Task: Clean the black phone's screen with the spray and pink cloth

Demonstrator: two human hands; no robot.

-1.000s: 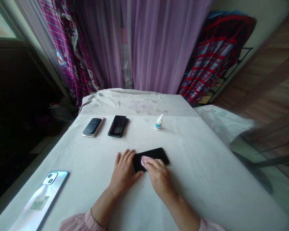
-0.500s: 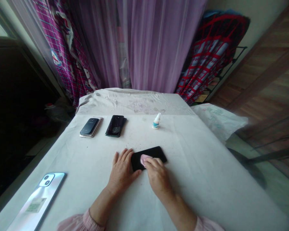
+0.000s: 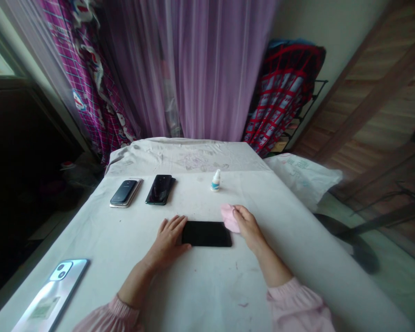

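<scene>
A black smartphone (image 3: 207,234) lies flat on the white-covered table, its dark face up. My left hand (image 3: 169,240) grips its left end, fingers at the far corner and thumb along the near edge. Pinched in my right hand (image 3: 248,226) is a small pink cloth (image 3: 230,217), held at the phone's far right corner and partly over it. A small white spray bottle (image 3: 216,180) with a blue label stands upright beyond the phone.
Two stacks of phones lie at the back left: a dark blue phone (image 3: 123,192) on a lighter one, and a glossy black phone (image 3: 159,189) on another. A silvery-blue phone (image 3: 51,295) lies near left. A plastic bag (image 3: 304,177) hangs beyond the table's right edge.
My right hand has lifted the pink cloth from the phone's middle to its far right corner. The phone has turned nearly straight across, with my left hand still at its left end.
</scene>
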